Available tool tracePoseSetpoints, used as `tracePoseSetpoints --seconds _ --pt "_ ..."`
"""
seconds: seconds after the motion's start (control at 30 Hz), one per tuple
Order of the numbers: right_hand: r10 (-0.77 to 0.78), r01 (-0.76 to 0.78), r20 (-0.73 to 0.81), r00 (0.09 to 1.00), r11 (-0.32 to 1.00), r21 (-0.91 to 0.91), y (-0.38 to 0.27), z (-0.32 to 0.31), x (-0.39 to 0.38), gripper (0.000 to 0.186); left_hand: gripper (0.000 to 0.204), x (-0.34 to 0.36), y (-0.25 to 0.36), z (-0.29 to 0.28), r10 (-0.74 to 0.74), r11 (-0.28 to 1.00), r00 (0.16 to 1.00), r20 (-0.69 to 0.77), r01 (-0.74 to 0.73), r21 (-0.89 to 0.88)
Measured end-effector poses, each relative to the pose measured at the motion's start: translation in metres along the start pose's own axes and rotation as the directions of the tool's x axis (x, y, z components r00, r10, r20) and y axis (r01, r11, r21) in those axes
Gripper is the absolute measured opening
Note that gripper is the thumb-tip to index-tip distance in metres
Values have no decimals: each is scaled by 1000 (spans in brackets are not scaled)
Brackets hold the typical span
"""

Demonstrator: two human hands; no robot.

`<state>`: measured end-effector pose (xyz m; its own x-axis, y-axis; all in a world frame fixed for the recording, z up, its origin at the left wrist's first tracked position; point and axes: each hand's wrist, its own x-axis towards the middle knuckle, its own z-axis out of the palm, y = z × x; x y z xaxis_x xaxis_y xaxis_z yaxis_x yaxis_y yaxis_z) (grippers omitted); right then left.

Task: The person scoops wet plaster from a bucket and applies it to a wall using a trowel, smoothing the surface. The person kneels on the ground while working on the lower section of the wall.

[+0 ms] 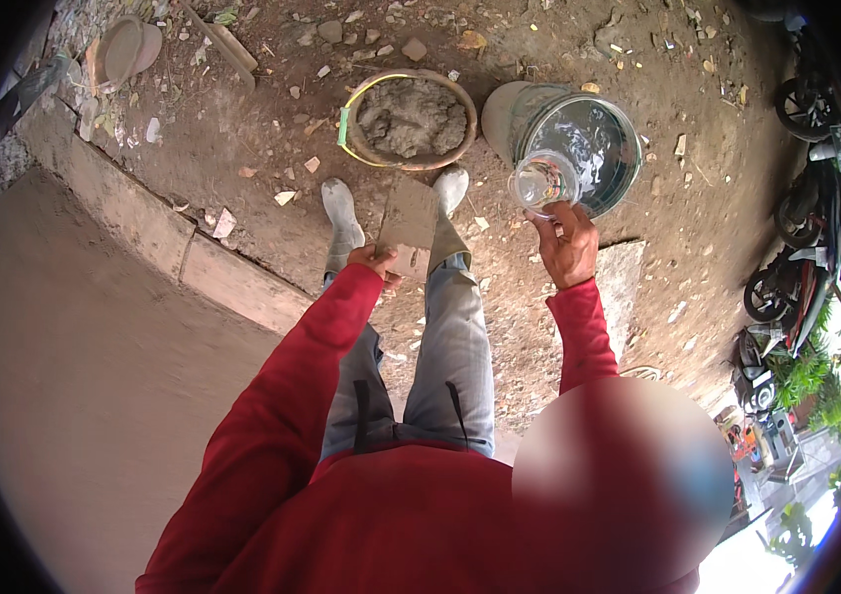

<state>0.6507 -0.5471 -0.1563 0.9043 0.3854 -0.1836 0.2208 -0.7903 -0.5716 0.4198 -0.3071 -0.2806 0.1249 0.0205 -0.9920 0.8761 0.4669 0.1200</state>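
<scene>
My left hand [375, 261] is closed around the near edge of a flat, mortar-smeared board [409, 218], held out over the ground between my boots. A slot shows in the board beside my fingers. In my right hand [567, 247] is a clear plastic cup [543, 180], gripped by its near side. The cup is at the near left rim of a round bucket [637, 148] of water, overlapping it from above; whether they touch I cannot tell. Beyond the board stands a bucket [471, 114] of wet grey mortar, its yellow handle with a green grip lying to the left.
A second bucket [508, 107] sits against the water bucket's left side. A low concrete ledge [232, 277] runs along my left by a smooth plastered surface [94, 337]. Stones and debris litter the dirt floor. Motorbikes [805, 223] stand at far right; a flat slab [621, 282] lies nearer.
</scene>
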Motion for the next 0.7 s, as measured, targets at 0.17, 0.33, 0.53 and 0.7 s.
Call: tracePoseSetpoints --seconds 0.17,0.33,0.53,0.7 --pt "18 -17 -55 998 1000 17 18 -14 -5 20 30 5 0 -1 -2 998 1000 31 0 63" --pt "176 -161 -215 961 983 87 42 -20 -8 20 30 0 7 -3 -8 995 999 -41 12 103" --pt "440 -396 -326 837 897 195 112 8 9 20 32 -20 36 14 -97 995 995 -20 97 -15" --pt "605 -526 -261 752 790 314 142 37 8 39 34 -20 42 43 -115 986 988 106 126 -108"
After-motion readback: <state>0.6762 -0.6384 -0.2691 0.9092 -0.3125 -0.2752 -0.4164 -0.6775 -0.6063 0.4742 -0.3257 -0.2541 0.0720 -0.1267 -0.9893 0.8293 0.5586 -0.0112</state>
